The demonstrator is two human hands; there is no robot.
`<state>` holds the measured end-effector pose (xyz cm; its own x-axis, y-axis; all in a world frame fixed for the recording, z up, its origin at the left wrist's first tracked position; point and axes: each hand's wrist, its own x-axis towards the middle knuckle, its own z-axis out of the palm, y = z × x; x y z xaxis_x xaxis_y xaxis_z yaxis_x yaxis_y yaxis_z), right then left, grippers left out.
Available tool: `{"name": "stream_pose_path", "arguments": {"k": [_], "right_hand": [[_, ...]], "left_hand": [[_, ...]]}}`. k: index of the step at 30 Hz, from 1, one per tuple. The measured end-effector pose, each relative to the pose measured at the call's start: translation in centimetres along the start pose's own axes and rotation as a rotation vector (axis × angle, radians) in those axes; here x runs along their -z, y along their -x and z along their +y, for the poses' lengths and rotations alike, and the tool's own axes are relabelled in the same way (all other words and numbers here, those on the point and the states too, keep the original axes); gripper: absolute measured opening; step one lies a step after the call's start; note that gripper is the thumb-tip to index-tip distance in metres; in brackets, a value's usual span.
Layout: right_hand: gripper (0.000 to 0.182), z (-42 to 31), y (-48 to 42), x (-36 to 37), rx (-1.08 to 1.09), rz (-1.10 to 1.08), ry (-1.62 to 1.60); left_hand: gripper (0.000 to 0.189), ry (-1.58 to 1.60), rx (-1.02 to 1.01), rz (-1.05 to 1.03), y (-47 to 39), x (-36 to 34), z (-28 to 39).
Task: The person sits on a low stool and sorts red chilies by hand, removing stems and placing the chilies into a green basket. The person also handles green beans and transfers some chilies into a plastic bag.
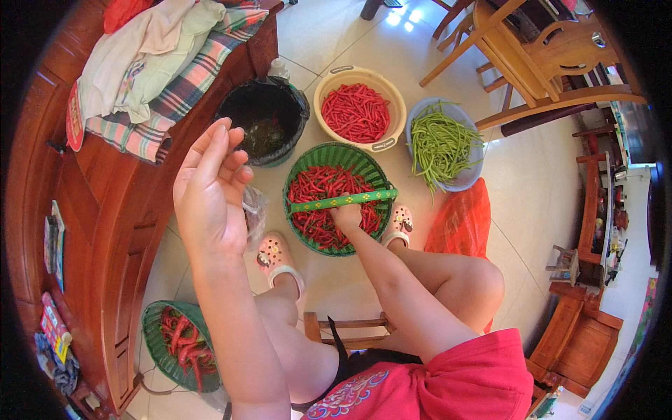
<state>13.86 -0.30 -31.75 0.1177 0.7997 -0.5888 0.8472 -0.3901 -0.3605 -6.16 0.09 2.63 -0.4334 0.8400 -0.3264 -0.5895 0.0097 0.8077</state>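
Observation:
My left hand [212, 189] is raised high on the left, palm partly turned up. Its fingers are loosely curled and I see nothing in them. Below the handle [341, 200] of a green woven basket [336, 152], my right hand [347, 214] reaches down among red chili peppers [320, 184]. Its fingertips are hidden, so whether it grips a pepper does not show. Beyond the basket stands a beige plastic basin [321, 118] of red chilies [357, 113]. To its right, a blue-grey basin [475, 170] holds long green beans [441, 142].
A bucket lined with a black bag [262, 115] stands left of the basins. A second green basket [157, 320] with larger red peppers [184, 341] sits lower left. A red plastic bag [459, 226] lies by my right leg. Wooden furniture [126, 220] and a wooden chair [525, 58] flank the floor.

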Motion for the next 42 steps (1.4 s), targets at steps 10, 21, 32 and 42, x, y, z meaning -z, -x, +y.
{"name": "stream_pose_path", "arguments": {"k": [10, 21, 32, 42], "right_hand": [[0.013, 2.8, 1.3, 5.9, -0.089, -0.033, -1.056], [0.020, 4.3, 3.4, 9.0, -0.416, -0.175, -1.565], [0.020, -1.8, 18.0, 23.2, -0.018, -0.630, -1.150], [0.022, -9.1, 16.8, 30.2, 0.370, -0.793, -0.770]], "left_hand": [[0.019, 0.007, 0.001, -0.015, 0.2, 0.3, 0.4], [0.022, -0.068, 0.055, -0.114, 0.8, -0.8, 0.3], [0.044, -0.721, -0.167, -0.696, 2.8, -2.4, -3.5], [0.054, -0.703, 0.280, -1.075, 3.6, -4.4, -6.0]]}}
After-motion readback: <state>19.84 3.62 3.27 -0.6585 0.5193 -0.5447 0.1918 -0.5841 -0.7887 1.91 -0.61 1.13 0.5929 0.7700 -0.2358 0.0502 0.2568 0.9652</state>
